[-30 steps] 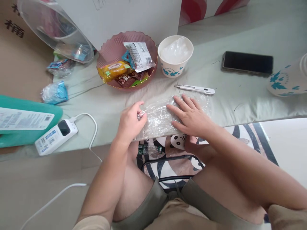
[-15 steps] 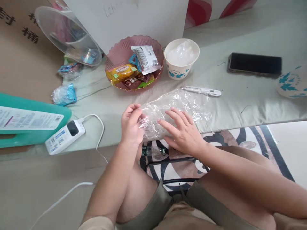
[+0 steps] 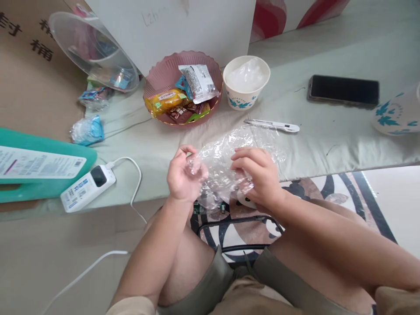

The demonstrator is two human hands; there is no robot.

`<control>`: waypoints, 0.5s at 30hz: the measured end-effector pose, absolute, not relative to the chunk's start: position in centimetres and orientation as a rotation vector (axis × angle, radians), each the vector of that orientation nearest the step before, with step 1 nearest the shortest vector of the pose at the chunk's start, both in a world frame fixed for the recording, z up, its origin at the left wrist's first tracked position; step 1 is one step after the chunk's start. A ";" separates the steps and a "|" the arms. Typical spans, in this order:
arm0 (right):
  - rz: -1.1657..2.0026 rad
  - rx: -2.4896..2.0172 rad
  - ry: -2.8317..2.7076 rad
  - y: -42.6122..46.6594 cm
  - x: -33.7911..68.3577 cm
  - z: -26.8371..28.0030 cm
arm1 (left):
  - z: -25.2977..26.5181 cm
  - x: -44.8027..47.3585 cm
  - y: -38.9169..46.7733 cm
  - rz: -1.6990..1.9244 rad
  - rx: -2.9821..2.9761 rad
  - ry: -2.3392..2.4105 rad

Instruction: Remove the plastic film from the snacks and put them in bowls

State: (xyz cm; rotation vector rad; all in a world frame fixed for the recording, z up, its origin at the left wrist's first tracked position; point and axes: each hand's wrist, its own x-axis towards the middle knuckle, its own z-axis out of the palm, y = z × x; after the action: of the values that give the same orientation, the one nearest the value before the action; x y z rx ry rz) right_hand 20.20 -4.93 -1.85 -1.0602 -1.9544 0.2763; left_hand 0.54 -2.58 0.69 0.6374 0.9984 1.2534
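Observation:
A crinkled clear plastic bag (image 3: 219,164) lies at the front edge of the cloth-covered table, part of it hanging over. My left hand (image 3: 185,175) has its fingers curled around the bag's left end. On the right side, my right hand (image 3: 257,175) bends its fingers into the film and gathers it. Just beyond the bag rests a white utility knife (image 3: 274,125). A paper cup (image 3: 246,83) with blue leaf prints stands behind the knife, crumpled clear plastic inside it.
Left of the cup, a pink scalloped bowl (image 3: 157,74) holds several wrapped snacks. A black phone (image 3: 343,90) and another paper cup (image 3: 397,113) are at the right. At the left are a white power bank (image 3: 88,188) with a cable, a green jug (image 3: 49,166) and a tipped clear tub (image 3: 127,65).
My right hand has gone from spread flat on the bag to curled around its film. The bag is more bunched up, and my left hand has turned, fingers curled inward.

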 end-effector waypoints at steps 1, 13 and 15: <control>0.424 -1.006 -1.895 -4.8 20.6 -1.6 | 0.6 0.1 -2.6 1.188 0.717 0.953; 1.092 -0.427 -2.265 -4.9 22.2 -0.9 | -2.6 -0.8 -2.0 0.887 1.907 1.111; 1.063 -0.415 -2.335 -5.0 21.8 -1.0 | -2.4 -0.4 -2.0 0.729 2.157 1.110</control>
State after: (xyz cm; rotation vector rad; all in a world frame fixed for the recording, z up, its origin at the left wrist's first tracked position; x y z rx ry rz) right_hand 21.80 -5.02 -1.03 -0.4147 -2.3353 1.0627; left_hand -0.44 -2.01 -2.37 2.1570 1.1098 0.7293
